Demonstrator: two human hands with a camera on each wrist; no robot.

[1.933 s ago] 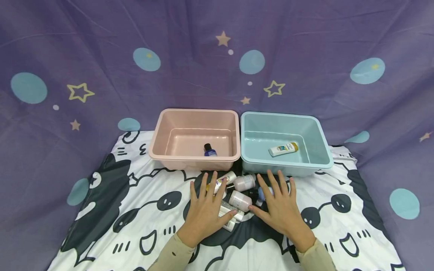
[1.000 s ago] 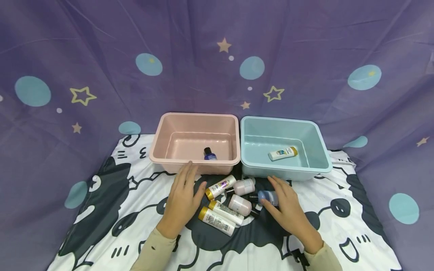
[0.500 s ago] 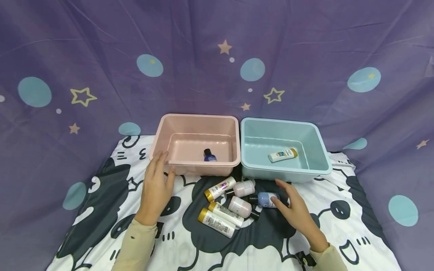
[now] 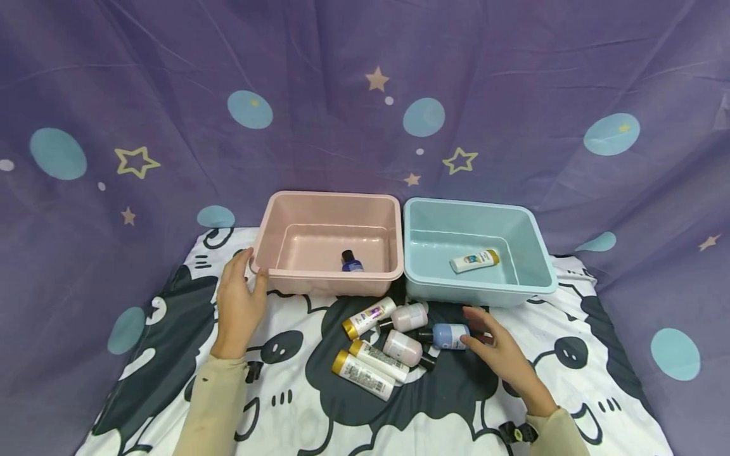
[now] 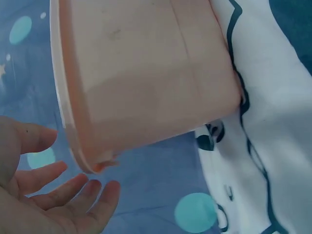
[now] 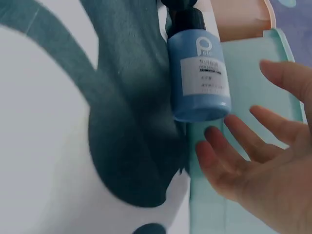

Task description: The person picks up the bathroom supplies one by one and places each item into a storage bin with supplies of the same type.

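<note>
My left hand [image 4: 241, 307] is at the front left corner of the pink bin [image 4: 336, 275], fingers relaxed and holding nothing. In the left wrist view its fingertips come right up to the bin's rim [image 5: 66, 112]. Beside the base of a blue bottle [image 4: 450, 336] with a black cap is my right hand [image 4: 502, 354], its fingers loosely bent around nothing. The right wrist view has the blue bottle [image 6: 200, 78] just past the fingertips. Left of it lie two pale pink bottles, one [image 4: 403, 347] in front of the other [image 4: 410, 316].
Several white tubes with gold caps lie there, one [image 4: 371, 316] near the pink bin, another [image 4: 365, 375] in front. A light blue bin [image 4: 479, 291] stands at right holding a white tube [image 4: 475, 261]. The pink bin holds a dark blue bottle [image 4: 352, 262]. A purple curtain hangs behind.
Both hands were spread over the bottles and tubes. The left hand has moved left to the pink bin's corner; the right has drawn back rightward beside the blue bottle.
</note>
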